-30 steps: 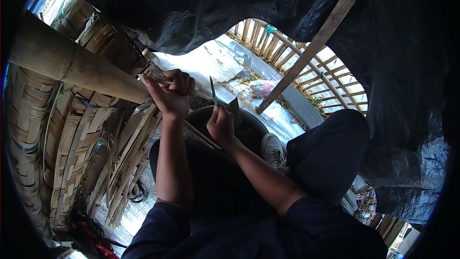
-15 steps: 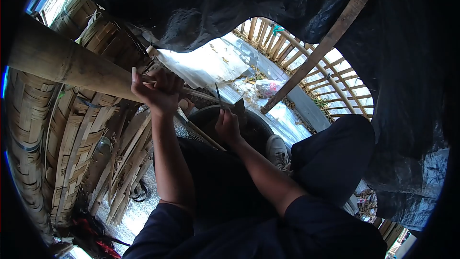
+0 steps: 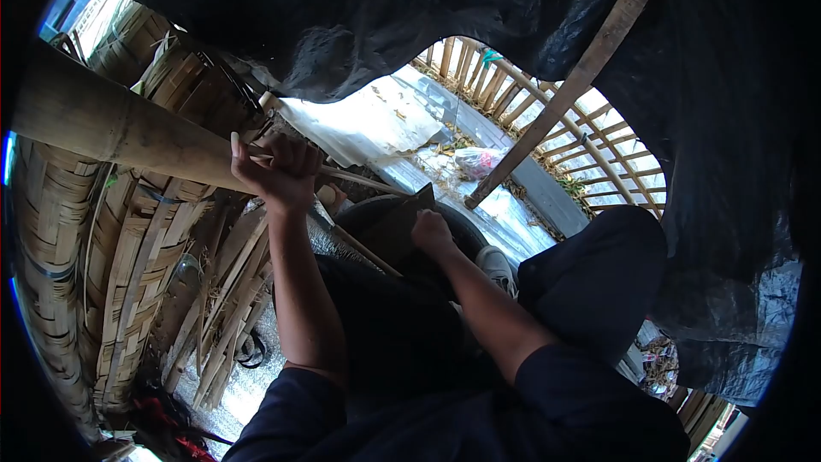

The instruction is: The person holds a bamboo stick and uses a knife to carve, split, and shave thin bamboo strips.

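My left hand (image 3: 278, 173) is closed around a thin pale strip (image 3: 363, 180), with the thumb sticking up. From that fist the strip runs right toward my other hand. My right hand (image 3: 433, 231) is closed over a dark round container (image 3: 389, 205); the knife seen in it earlier cannot be made out clearly now. A dark pointed piece (image 3: 422, 197) stands just left of and above my right hand. Below the strip, a second stick (image 3: 368, 250) slants across near my lap.
A thick bamboo pole (image 3: 128, 124) reaches in from the left above woven bamboo (image 3: 128, 265). Split bamboo strips (image 3: 231, 308) lie at lower left. A wooden plank (image 3: 569, 85) slants before black plastic sheeting (image 3: 718, 162). A shoe (image 3: 496, 267) is beside the container.
My left hand has moved slightly left and down, and the strip now shows extending from it. My right hand has moved right and turned, and the upright blade is no longer visible.
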Demonstrator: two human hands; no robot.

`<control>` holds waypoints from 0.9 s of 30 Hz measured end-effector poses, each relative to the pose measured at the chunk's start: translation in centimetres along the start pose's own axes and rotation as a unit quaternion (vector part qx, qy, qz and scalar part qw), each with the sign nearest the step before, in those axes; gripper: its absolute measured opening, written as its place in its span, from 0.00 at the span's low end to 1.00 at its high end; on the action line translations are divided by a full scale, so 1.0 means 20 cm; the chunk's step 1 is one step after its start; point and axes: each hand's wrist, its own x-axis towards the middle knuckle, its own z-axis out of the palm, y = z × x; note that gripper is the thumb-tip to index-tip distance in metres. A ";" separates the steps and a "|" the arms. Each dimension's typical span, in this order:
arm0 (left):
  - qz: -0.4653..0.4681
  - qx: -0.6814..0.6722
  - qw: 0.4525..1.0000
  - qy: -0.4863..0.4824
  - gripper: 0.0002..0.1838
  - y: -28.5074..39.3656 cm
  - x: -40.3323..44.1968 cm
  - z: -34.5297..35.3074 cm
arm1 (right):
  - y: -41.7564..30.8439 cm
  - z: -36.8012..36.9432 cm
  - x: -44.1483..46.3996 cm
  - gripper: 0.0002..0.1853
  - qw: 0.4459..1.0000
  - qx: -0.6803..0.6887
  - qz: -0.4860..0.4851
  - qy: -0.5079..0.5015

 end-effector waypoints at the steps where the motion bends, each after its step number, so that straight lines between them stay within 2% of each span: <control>1: -0.003 0.001 1.000 0.004 0.35 0.00 0.00 0.00 | -0.11 -0.06 0.01 0.15 1.000 0.000 0.002 -0.005; 3: 0.007 0.002 1.000 0.010 0.35 0.01 0.00 0.01 | -0.39 -0.26 -0.02 0.16 0.996 0.066 0.011 0.051; 4: 0.005 -0.003 1.000 0.028 0.35 0.01 0.00 0.00 | -0.33 -0.17 -0.02 0.17 0.991 0.101 -0.040 0.077; 5: 0.006 -0.005 1.000 0.026 0.35 0.01 0.00 -0.01 | -0.22 -0.09 -0.06 0.17 0.991 0.100 -0.041 0.079; 7: 0.004 -0.016 0.999 0.035 0.35 0.01 0.00 -0.02 | 0.03 0.05 -0.11 0.16 0.994 0.044 0.087 0.053; 8: 0.005 -0.016 0.999 0.031 0.35 0.01 0.01 -0.01 | 0.01 0.04 -0.08 0.16 0.994 0.045 0.087 0.057; 10: 0.004 -0.018 0.999 0.027 0.34 0.00 0.01 -0.01 | -0.06 0.00 0.00 0.15 0.998 0.013 -0.015 0.063; 11: 0.002 -0.018 0.999 0.033 0.34 0.00 -0.01 -0.03 | -0.10 -0.01 0.01 0.15 0.998 0.012 -0.014 0.056; 13: -0.007 0.001 1.000 0.011 0.34 0.01 0.01 -0.04 | -0.22 -0.11 0.02 0.16 0.996 0.076 0.016 0.033; 14: -0.003 -0.007 1.000 0.017 0.34 0.01 0.02 -0.04 | -0.19 -0.11 -0.02 0.16 0.997 0.074 0.016 0.035; 16: -0.001 -0.011 0.999 0.039 0.34 0.00 0.01 -0.01 | -0.09 -0.10 -0.09 0.16 0.993 0.027 0.118 -0.004; 17: -0.003 -0.012 0.998 0.062 0.34 0.00 0.01 -0.01 | -0.10 -0.09 -0.05 0.16 0.993 0.029 0.118 0.000; 20: 0.007 0.005 0.999 0.049 0.34 0.01 0.01 -0.02 | -0.11 -0.06 0.02 0.16 0.996 0.003 0.083 -0.030; 22: 0.006 0.002 0.998 0.055 0.34 0.01 0.00 -0.03 | 0.00 0.02 -0.02 0.16 0.996 -0.062 -0.069 -0.012; 23: 0.009 -0.003 0.999 0.053 0.34 0.01 0.01 -0.02 | 0.02 0.02 -0.01 0.16 0.996 -0.064 -0.069 -0.010; 25: 0.010 0.006 0.999 0.053 0.34 0.01 0.02 0.00 | -0.09 -0.06 -0.01 0.17 0.996 0.038 0.083 -0.018; 27: 0.009 0.014 0.998 0.066 0.34 0.00 0.02 -0.01 | -0.21 -0.11 0.03 0.18 0.994 0.058 0.086 0.011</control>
